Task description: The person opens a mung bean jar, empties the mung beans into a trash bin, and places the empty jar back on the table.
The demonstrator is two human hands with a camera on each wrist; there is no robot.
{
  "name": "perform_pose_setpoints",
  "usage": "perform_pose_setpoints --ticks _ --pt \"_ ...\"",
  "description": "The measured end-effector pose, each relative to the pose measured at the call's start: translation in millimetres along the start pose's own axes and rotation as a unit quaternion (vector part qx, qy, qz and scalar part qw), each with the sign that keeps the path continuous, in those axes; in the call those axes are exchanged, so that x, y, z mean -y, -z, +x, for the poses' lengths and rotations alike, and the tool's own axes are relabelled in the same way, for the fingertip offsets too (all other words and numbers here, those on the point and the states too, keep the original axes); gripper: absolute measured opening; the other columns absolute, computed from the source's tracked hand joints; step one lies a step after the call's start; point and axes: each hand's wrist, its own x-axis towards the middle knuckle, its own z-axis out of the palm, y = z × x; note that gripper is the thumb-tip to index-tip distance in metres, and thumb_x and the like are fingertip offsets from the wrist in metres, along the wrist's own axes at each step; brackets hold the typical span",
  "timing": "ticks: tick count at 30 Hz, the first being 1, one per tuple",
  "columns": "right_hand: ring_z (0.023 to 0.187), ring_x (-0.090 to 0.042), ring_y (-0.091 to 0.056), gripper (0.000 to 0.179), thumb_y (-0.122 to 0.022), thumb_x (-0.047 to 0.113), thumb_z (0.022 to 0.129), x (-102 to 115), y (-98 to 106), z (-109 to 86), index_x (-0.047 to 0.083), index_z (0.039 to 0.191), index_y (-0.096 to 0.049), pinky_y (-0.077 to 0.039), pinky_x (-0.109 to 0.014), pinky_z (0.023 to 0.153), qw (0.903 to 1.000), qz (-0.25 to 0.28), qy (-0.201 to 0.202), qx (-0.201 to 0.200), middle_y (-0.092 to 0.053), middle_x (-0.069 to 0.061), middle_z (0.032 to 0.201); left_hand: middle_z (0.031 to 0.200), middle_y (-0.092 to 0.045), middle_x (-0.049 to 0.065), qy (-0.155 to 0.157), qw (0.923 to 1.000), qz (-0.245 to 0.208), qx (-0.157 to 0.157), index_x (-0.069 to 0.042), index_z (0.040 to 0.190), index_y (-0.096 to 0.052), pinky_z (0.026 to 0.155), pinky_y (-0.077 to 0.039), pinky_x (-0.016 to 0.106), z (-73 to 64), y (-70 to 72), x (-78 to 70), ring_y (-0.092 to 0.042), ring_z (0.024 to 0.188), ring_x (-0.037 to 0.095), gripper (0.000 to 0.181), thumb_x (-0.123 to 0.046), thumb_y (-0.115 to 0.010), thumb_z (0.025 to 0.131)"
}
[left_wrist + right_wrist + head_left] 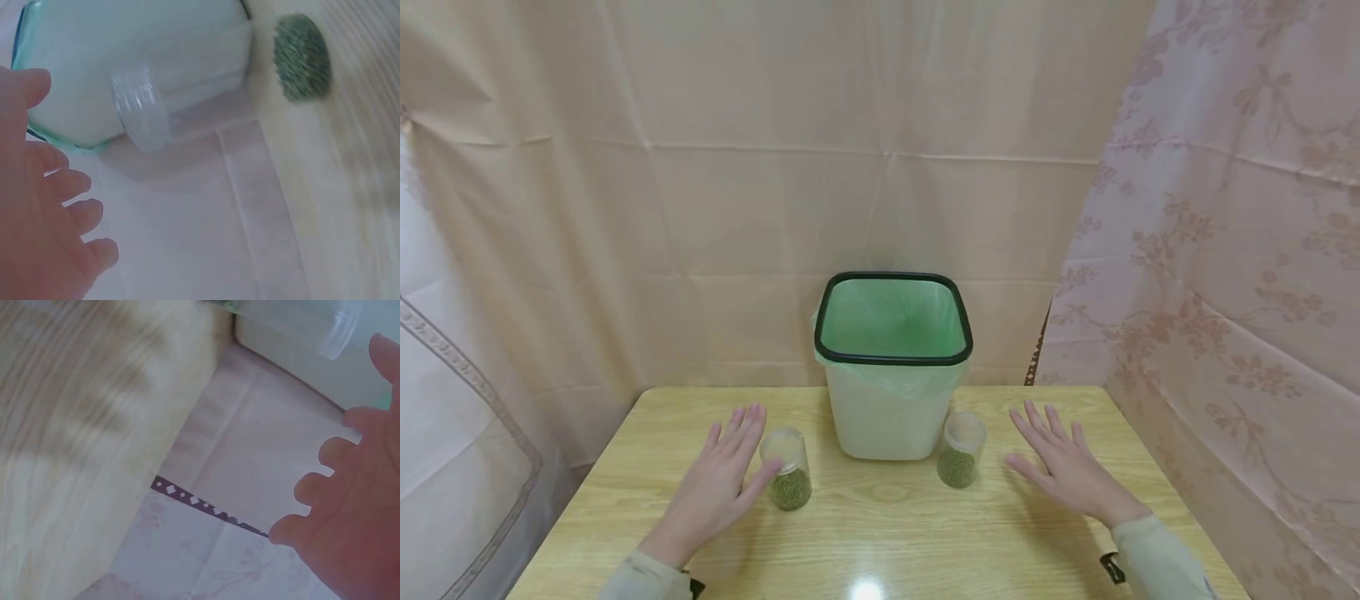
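Observation:
My left hand (720,482) hovers with fingers straight beside a clear jar (788,479) whose lower part holds small green grains; the thumb overlaps the jar in the head view. That jar (142,103) appears sideways in the left wrist view, grains (303,57) at its bottom. On the other side, my right hand (1066,468) is spread out, apart from a second clear jar (958,467) of green grains. Both jars stand upright. Between and behind them stands a white bin (887,425) with a black rim and a green liner bag (891,317). Neither hand holds anything.
All of it stands on a light wooden table (880,533). A beige curtain (737,208) hangs behind the far edge, and a flowered pink cloth (1225,275) runs along the right side. White fabric (452,467) hangs at the left.

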Motion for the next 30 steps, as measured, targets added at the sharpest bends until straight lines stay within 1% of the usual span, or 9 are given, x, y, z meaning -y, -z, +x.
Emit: perform_pose_setpoints --ticks 3,8,15,16,18,22,25,27,30 --pt "0.149 -0.053 -0.004 0.073 -0.056 0.046 0.102 2 1 4.7 0.014 0.162 -0.026 0.003 -0.075 0.113 0.9999 0.01 0.013 -0.004 -0.012 -0.022 0.166 0.162 -0.028 0.02 -0.008 0.9999 -0.01 -0.01 0.004 0.156 -0.03 0.125 -0.003 0.04 4.2 1.7 -8.2 -0.025 0.149 0.04 0.073 -0.039 -0.056 0.103" --pt "0.148 -0.052 -0.008 0.076 -0.061 0.041 0.101 5 3 11.0 0.009 0.161 -0.026 -0.006 -0.075 0.113 0.999 0.037 0.023 -0.008 -0.012 -0.021 0.166 0.161 -0.03 0.02 -0.02 0.9994 -0.019 -0.02 0.005 0.155 -0.032 0.124 -0.005 0.036 9.7 0.5 -17.0 -0.027 0.148 0.04 0.073 -0.039 -0.059 0.102" --pt "0.148 -0.05 -0.017 0.088 -0.067 0.045 0.096 7 4 16.2 0.001 0.159 -0.024 -0.018 -0.07 0.114 0.9979 0.053 0.034 -0.015 -0.019 -0.023 0.164 0.16 -0.033 0.018 -0.041 0.9983 -0.023 -0.036 0.004 0.154 -0.035 0.124 -0.011 0.039 17.7 -5.8 -26.1 -0.029 0.148 0.037 0.073 -0.039 -0.061 0.101" --pt "0.147 -0.049 -0.019 0.09 -0.068 0.046 0.095 6 4 16.9 0.001 0.159 -0.024 -0.02 -0.068 0.115 0.9978 0.053 0.037 -0.016 -0.019 -0.023 0.164 0.159 -0.034 0.019 -0.046 0.9977 -0.027 -0.041 0.004 0.153 -0.036 0.124 -0.014 0.041 19.0 -6.8 -27.6 -0.03 0.148 0.037 0.072 -0.038 -0.062 0.101" --pt "0.147 -0.048 -0.024 0.093 -0.069 0.047 0.094 6 3 18.3 0.0 0.159 -0.024 -0.024 -0.066 0.115 0.9973 0.055 0.042 -0.022 -0.021 -0.023 0.163 0.158 -0.036 0.019 -0.056 0.9962 -0.037 -0.055 0.005 0.152 -0.038 0.124 -0.015 0.039 21.5 -8.9 -31.1 -0.031 0.147 0.037 0.071 -0.036 -0.063 0.1" --pt "0.143 -0.046 -0.033 0.095 -0.072 0.046 0.092 5 -1 20.2 0.001 0.159 -0.023 -0.03 -0.062 0.113 0.9965 0.052 0.053 -0.038 -0.026 -0.025 0.162 0.156 -0.041 0.02 -0.079 0.992 -0.052 -0.084 0.004 0.151 -0.042 0.12 -0.026 0.047 25.5 -15.1 -37.2 -0.034 0.146 0.038 0.07 -0.034 -0.067 0.098" --pt "0.141 -0.046 -0.036 0.095 -0.074 0.045 0.091 5 -3 21.2 0.001 0.159 -0.024 -0.031 -0.062 0.112 0.9958 0.054 0.055 -0.049 -0.03 -0.025 0.16 0.154 -0.043 0.019 -0.089 0.989 -0.061 -0.1 0.003 0.151 -0.042 0.117 -0.032 0.05 28.6 -20.2 -40.0 -0.037 0.144 0.037 0.07 -0.035 -0.067 0.097" --pt "0.138 -0.047 -0.041 0.095 -0.074 0.046 0.09 6 -4 22.1 0.002 0.159 -0.025 -0.036 -0.064 0.109 0.9954 0.057 0.055 -0.053 -0.034 -0.025 0.158 0.153 -0.045 0.019 -0.099 0.9863 -0.071 -0.111 0.003 0.15 -0.044 0.117 -0.033 0.047 31.3 -23.2 -41.5 -0.04 0.142 0.036 0.069 -0.036 -0.066 0.098" --pt "0.129 -0.046 -0.051 0.093 -0.076 0.045 0.089 7 -6 24.0 0.003 0.158 -0.029 -0.044 -0.065 0.101 0.9943 0.066 0.057 -0.061 -0.042 -0.026 0.152 0.148 -0.049 0.018 -0.119 0.9805 -0.086 -0.131 0.005 0.146 -0.048 0.114 -0.038 0.049 35.6 -27.2 -44.4 -0.044 0.138 0.037 0.064 -0.033 -0.067 0.097"
